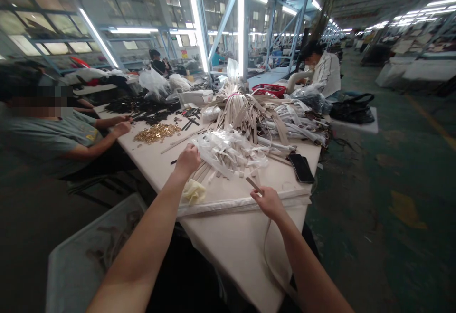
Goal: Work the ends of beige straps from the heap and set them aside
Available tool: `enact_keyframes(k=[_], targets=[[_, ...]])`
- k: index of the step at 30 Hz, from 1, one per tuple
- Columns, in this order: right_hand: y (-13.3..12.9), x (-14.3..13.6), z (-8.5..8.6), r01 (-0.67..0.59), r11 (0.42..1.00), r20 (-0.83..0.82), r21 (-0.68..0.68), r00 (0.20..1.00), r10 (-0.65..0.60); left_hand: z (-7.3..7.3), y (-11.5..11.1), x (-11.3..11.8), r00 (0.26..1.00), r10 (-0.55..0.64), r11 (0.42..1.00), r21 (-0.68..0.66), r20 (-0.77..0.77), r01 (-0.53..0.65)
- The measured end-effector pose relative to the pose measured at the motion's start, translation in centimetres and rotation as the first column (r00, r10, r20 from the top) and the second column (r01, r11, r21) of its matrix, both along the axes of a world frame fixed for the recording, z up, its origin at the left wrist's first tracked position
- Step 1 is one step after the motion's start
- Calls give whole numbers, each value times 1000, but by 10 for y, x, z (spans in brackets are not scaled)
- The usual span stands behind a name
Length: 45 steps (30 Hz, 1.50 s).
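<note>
My right hand (268, 202) is closed round a beige strap (253, 185). One end of the strap sticks out past the fingers, and the long part hangs below the wrist over the table edge. My left hand (188, 160) is closed at the left side of a heap of clear plastic film (228, 154) mixed with pale straps; what its fingers pinch is hidden. Behind the heap rises a large bundle of beige straps (237, 106). A crumpled yellowish cloth (193, 191) lies just below my left hand.
Gold metal rings (156, 133) are piled at the left, near a co-worker (53, 132) seated there. Black straps (142, 106) lie behind them. A dark phone (301, 168) rests near the right edge. Below left stands a translucent bin (59, 260). Another person (326, 73) works beyond.
</note>
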State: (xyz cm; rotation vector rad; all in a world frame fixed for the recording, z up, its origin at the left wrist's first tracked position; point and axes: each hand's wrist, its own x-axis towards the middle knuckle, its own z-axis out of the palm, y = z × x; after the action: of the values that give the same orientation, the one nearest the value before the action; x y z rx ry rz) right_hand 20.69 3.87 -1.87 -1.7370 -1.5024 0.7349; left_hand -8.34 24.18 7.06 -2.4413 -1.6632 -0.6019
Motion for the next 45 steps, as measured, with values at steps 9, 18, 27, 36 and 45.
enact_keyframes(k=[9,18,27,36,45], targets=[[-2,-29,-32,-30,968,-559,-250,821,-119,-51,-127,62,889,3,1000,-25,458,9],[-3,-35,-34,-105,973,-722,-205,687,-78,-126,-200,108,160,516,651,-506,842,566],[-13,-50,-31,-62,978,-699,-199,708,-98,-133,-191,109,64,572,589,-464,818,661],[-15,-54,-32,22,968,-718,-251,666,-202,-137,-189,106,-46,600,665,-466,799,584],[-23,-49,-32,-24,990,-588,-140,807,-63,-142,-192,107,-23,558,681,-441,830,585]])
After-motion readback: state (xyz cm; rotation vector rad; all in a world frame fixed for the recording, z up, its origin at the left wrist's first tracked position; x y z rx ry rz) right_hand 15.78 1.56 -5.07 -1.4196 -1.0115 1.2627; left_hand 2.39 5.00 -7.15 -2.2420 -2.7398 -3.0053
